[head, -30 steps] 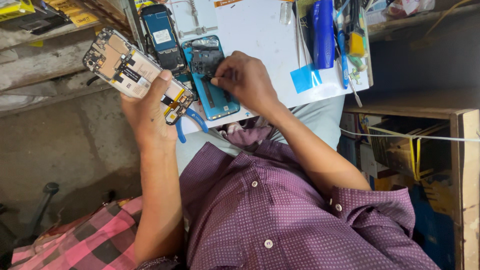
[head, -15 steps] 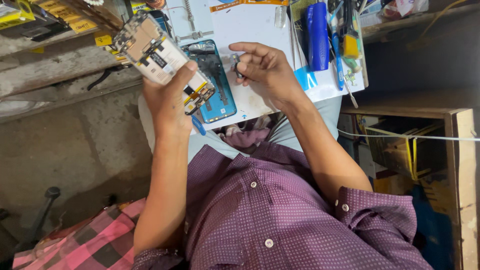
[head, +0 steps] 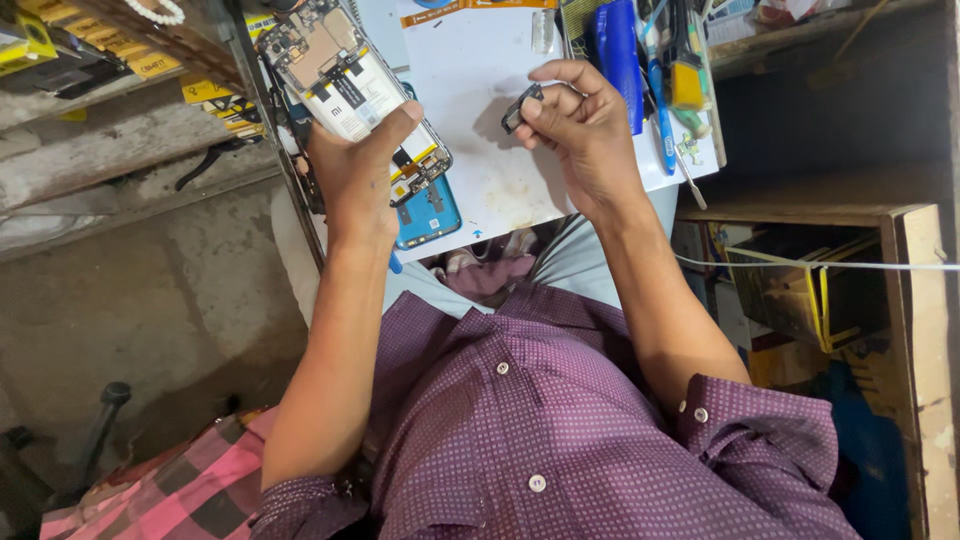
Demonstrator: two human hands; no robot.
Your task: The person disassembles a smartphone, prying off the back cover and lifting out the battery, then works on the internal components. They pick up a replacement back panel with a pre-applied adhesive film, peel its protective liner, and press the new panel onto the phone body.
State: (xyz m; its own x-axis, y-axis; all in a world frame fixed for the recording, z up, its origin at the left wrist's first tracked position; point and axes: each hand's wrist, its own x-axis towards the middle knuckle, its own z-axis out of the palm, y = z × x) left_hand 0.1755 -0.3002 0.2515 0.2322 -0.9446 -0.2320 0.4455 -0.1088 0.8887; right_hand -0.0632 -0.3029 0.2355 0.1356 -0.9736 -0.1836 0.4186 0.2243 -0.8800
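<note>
- Opened phone [head: 350,95]: bare circuit board, metal shields, glossy battery wrap.
- Small black part [head: 522,107]: matt plastic.
- White work mat [head: 480,150]: smooth, smudged.
- Shirt [head: 560,430]: soft dotted cloth.
- Shelf [head: 915,330]: rough wood.

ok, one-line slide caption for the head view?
Left hand holds an opened phone; right hand pinches a small dark part.
</note>
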